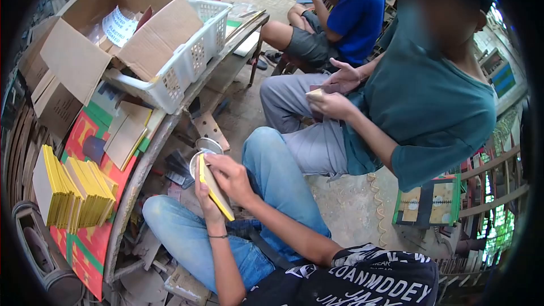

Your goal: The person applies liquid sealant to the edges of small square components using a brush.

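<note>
Above my lap, my left hand [209, 207] is closed around a thin flat board [218, 197] with bright yellow edges and a tan face, held at a slant. My right hand [231, 177] bends its fingers against the upper part of that face. Whatever may lie under those fingers is hidden. Behind the board's upper end is a round, pale-rimmed item [208, 145], partly covered. To the left, a row of similar yellow-edged boards [73, 190] stands on the bench, and a few more boards [127, 133] lie flat beyond them.
A white plastic crate [175, 82] holding an open cardboard box [164, 37] sits on the bench [133, 195]. Close on my right, a co-worker in a green shirt [425, 102] holds a small piece and a brown sheet. Another person in blue [360, 17] sits farther off.
</note>
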A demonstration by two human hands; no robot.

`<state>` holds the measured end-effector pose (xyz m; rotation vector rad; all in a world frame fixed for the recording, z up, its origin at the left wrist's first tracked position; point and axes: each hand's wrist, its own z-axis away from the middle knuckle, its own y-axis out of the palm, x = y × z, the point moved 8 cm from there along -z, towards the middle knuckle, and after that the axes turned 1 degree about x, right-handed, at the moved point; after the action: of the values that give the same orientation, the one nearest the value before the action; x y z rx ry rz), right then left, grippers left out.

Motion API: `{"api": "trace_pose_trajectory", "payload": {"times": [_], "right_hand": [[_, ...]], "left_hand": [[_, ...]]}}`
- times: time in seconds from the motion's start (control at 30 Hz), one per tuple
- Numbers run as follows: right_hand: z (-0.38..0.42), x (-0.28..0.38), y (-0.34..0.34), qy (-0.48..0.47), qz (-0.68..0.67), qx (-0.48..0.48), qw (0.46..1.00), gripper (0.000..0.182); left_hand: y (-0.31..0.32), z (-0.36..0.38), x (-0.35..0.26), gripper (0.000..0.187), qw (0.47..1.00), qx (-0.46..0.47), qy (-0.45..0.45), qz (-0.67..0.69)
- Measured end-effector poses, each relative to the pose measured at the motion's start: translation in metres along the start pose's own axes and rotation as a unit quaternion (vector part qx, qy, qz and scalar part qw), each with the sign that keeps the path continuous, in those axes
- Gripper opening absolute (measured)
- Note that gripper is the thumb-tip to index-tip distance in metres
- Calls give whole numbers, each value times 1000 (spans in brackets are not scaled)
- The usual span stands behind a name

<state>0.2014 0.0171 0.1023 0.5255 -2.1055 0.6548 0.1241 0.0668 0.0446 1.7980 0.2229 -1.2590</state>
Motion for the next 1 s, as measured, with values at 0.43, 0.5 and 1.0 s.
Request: {"api": "trace_pose_trajectory", "payload": {"times": [0.43,0.5,1.0], "right_hand": [[7,-1,5,17,28,-1,999,34],[3,-4,7,19,39,1,999,34],[6,-7,11,68,-2,8,998,34]], "left_hand": [[-5,-13,-11,75,994,-10,83,-69],[-6,-9,-13,74,992,-14,88,-86],[-6,-1,-29,74,980,-29,95,-172]]}}
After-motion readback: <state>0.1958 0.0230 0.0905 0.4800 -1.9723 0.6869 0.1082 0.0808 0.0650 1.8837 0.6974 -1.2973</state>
